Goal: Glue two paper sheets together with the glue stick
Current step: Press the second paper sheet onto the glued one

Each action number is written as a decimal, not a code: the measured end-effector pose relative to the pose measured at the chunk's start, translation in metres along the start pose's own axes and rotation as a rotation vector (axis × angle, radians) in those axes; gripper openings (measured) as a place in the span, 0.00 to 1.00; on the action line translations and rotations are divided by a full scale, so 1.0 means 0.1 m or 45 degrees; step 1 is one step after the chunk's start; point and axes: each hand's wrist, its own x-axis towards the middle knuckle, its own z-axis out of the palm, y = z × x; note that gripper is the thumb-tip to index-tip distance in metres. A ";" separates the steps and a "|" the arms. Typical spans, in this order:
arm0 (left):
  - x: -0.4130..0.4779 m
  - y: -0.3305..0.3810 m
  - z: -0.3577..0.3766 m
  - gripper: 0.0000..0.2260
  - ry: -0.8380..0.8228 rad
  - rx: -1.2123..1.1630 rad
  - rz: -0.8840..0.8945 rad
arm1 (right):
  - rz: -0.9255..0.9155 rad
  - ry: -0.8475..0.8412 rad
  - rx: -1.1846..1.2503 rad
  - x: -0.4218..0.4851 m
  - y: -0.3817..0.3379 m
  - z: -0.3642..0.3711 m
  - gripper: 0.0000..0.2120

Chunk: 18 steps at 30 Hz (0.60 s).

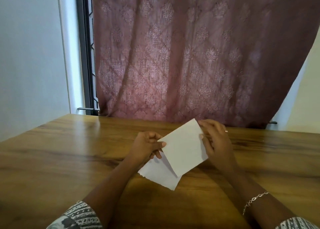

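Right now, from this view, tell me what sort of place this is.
Probably a room in a home: a patterned curtain hangs over a barred window, the walls are plain, and the left hand and right hand hold a paper sheet over a wooden table.

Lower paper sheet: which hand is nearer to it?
Left. The left hand overlaps the lower paper sheet at its far edge; the right hand holds the upper paper sheet, farther right.
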 end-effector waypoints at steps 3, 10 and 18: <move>0.00 -0.01 0.01 0.04 -0.063 0.077 0.061 | 0.266 -0.147 0.182 -0.01 0.03 0.00 0.17; 0.01 -0.05 0.00 0.12 0.109 0.298 -0.011 | 0.479 -0.064 0.484 -0.03 0.08 -0.04 0.06; 0.00 -0.13 0.05 0.23 0.008 1.533 -0.377 | 0.551 0.006 0.621 -0.01 0.15 -0.09 0.06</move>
